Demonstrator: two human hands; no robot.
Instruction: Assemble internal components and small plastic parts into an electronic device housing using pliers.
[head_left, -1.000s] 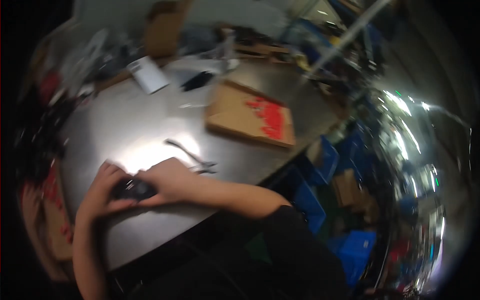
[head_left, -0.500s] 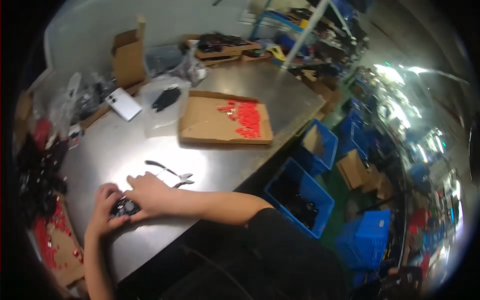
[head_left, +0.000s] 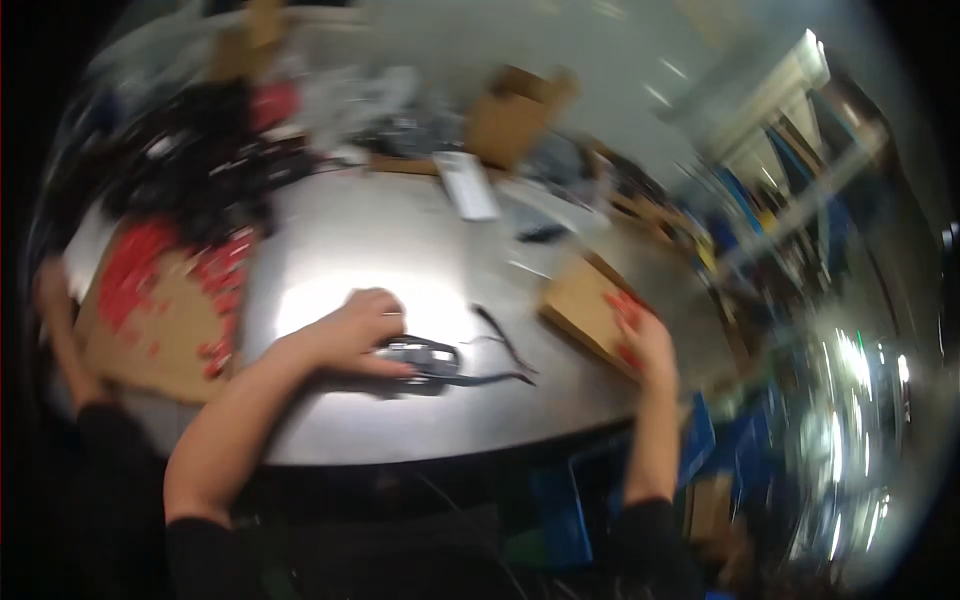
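At the far left of the frame, another person's hand (head_left: 50, 287) showed beside a cardboard tray (head_left: 165, 370) scattered with red pieces (head_left: 130, 275). Above that tray, in the upper left, lay a heap of glossy black parts (head_left: 180, 150). Left of the frame's centre, the wearer's left hand (head_left: 362, 330) was on a dark, frame-like part (head_left: 437, 362) lying on the metal table (head_left: 350, 425). Its grip pinched the part's left end, with the thumb along the near side and the fingers curled over the far side. The part looked light and stiff, probably hard plastic, and its shiny faces would likely prove slippery; the thinner bars around its openings seemed the easiest to crack. The solid outer edges looked like the best place to take hold. Just to its right, pliers (head_left: 495, 330) lay with their handles splayed; whether one handle touched the part could not be told. Farther up, a white phone (head_left: 466, 188) lay on the table. At the right, the wearer's right hand (head_left: 650, 345) reached into a shallow cardboard box (head_left: 575, 303), its fingers bent down among small red bits (head_left: 617, 300). Blur hid whether that grip had closed on any. The bits seemed light and best taken between fingertips.
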